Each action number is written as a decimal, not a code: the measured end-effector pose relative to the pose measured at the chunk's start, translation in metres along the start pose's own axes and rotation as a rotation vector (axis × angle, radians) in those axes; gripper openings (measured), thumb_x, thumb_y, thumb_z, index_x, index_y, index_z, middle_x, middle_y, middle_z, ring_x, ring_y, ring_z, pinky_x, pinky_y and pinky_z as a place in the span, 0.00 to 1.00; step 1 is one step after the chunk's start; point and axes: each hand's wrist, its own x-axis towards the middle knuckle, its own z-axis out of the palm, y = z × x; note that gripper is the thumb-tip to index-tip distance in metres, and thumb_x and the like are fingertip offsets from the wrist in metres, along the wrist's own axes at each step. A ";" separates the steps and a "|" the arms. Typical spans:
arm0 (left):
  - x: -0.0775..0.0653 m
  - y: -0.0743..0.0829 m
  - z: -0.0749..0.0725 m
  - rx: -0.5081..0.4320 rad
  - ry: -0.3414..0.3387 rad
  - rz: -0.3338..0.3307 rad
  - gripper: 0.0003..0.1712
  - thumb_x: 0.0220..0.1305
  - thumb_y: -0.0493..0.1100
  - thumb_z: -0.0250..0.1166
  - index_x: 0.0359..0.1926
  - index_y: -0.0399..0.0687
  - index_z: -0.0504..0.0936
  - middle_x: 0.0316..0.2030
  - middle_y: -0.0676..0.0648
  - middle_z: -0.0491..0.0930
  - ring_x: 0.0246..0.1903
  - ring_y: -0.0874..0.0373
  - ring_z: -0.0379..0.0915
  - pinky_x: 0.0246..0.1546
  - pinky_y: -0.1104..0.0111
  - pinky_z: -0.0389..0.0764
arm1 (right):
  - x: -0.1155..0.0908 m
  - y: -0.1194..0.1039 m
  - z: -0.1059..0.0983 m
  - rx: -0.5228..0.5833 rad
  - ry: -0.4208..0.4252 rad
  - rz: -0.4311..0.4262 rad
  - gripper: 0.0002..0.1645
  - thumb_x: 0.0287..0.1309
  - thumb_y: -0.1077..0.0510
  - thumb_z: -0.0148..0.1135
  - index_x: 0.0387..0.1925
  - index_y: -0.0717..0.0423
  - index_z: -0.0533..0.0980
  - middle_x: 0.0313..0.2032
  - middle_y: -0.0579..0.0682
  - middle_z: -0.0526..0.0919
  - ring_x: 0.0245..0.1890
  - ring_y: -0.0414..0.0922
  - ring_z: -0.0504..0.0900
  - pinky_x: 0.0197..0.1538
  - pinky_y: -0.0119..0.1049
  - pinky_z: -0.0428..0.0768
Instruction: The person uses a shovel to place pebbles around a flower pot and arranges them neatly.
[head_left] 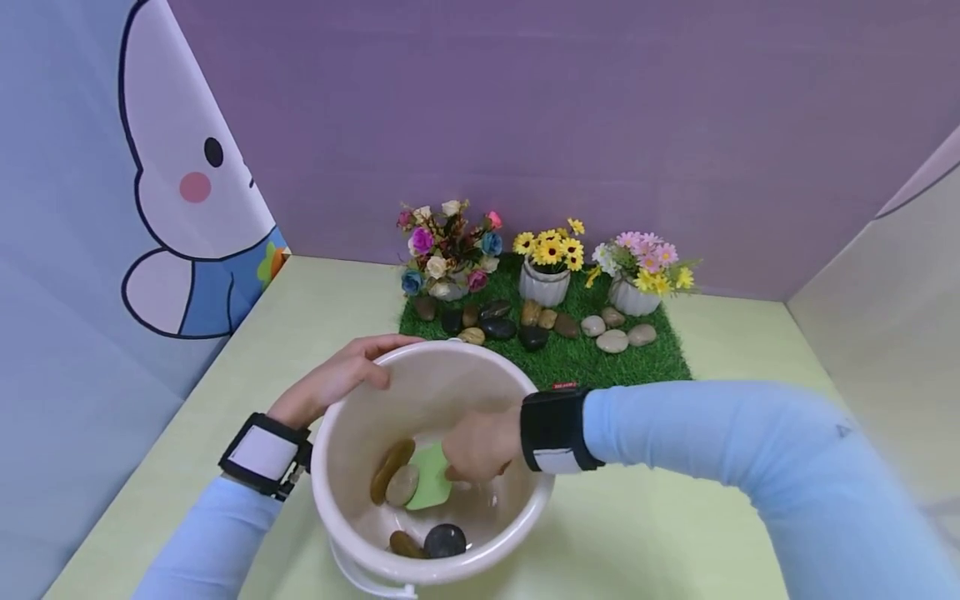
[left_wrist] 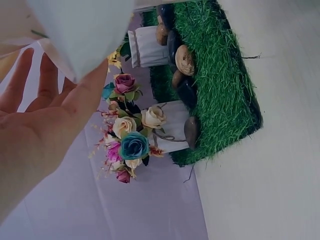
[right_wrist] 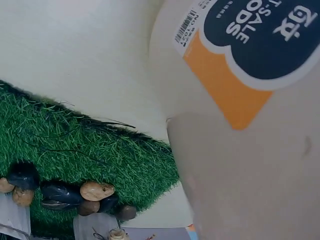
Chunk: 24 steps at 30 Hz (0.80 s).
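A white plastic bucket stands in front of me, its mouth facing up towards the head camera. My left hand grips the far-left rim, with the thumb over the edge and the fingers along the outside. Down inside the bucket, my right hand has its fingers curled at a flat light-green piece; its exact kind is hard to tell. Beside that piece lie a long brown stone and a pale grey stone. Nearer me on the bottom are a black stone and a small brown stone.
Behind the bucket lies an artificial grass mat with several smooth stones. Along its back stand white pots of mixed roses, yellow flowers and pink daisies. The bucket handle hangs at the near side.
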 end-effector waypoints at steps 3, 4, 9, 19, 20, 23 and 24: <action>-0.001 0.001 -0.001 -0.013 0.006 0.009 0.44 0.51 0.30 0.52 0.74 0.34 0.62 0.57 0.39 0.79 0.47 0.53 0.81 0.44 0.61 0.86 | -0.001 -0.002 0.000 0.042 -0.029 -0.075 0.33 0.76 0.46 0.49 0.10 0.46 0.65 0.09 0.39 0.65 0.10 0.35 0.65 0.19 0.25 0.64; -0.001 0.001 -0.001 -0.018 0.006 0.010 0.44 0.50 0.30 0.52 0.74 0.34 0.62 0.57 0.40 0.79 0.47 0.53 0.81 0.45 0.62 0.86 | -0.001 -0.003 0.000 0.044 -0.029 -0.102 0.33 0.76 0.46 0.49 0.10 0.46 0.65 0.10 0.39 0.65 0.11 0.35 0.65 0.20 0.25 0.64; -0.001 0.000 0.001 -0.037 -0.001 0.013 0.44 0.51 0.31 0.52 0.74 0.34 0.62 0.58 0.41 0.79 0.48 0.53 0.80 0.47 0.62 0.85 | -0.002 0.005 -0.001 0.065 0.043 -0.252 0.29 0.76 0.50 0.48 0.14 0.44 0.63 0.14 0.39 0.64 0.17 0.36 0.66 0.27 0.25 0.63; 0.002 0.002 0.002 -0.004 -0.006 0.000 0.44 0.51 0.32 0.53 0.74 0.35 0.62 0.57 0.44 0.79 0.47 0.54 0.79 0.45 0.65 0.83 | -0.033 0.022 -0.020 0.288 0.243 -0.252 0.20 0.75 0.54 0.52 0.24 0.54 0.77 0.20 0.40 0.68 0.20 0.33 0.67 0.33 0.24 0.66; 0.001 0.003 0.002 -0.001 -0.005 0.000 0.44 0.51 0.32 0.53 0.74 0.36 0.62 0.56 0.44 0.79 0.47 0.54 0.78 0.45 0.65 0.83 | -0.037 0.022 -0.021 0.299 0.262 -0.251 0.20 0.75 0.54 0.52 0.25 0.54 0.77 0.20 0.40 0.67 0.20 0.33 0.67 0.33 0.25 0.66; 0.002 0.003 0.004 0.002 0.004 -0.003 0.44 0.51 0.32 0.53 0.74 0.37 0.63 0.57 0.44 0.79 0.48 0.52 0.77 0.46 0.65 0.83 | -0.047 0.024 -0.025 0.341 0.300 -0.246 0.19 0.75 0.55 0.52 0.26 0.54 0.76 0.21 0.40 0.66 0.21 0.34 0.66 0.34 0.26 0.65; 0.002 0.003 0.005 -0.002 0.003 -0.006 0.43 0.52 0.32 0.53 0.74 0.37 0.63 0.57 0.43 0.78 0.48 0.52 0.77 0.46 0.65 0.83 | -0.050 0.025 -0.026 0.358 0.311 -0.240 0.18 0.75 0.55 0.52 0.27 0.54 0.77 0.21 0.41 0.66 0.21 0.34 0.66 0.34 0.26 0.66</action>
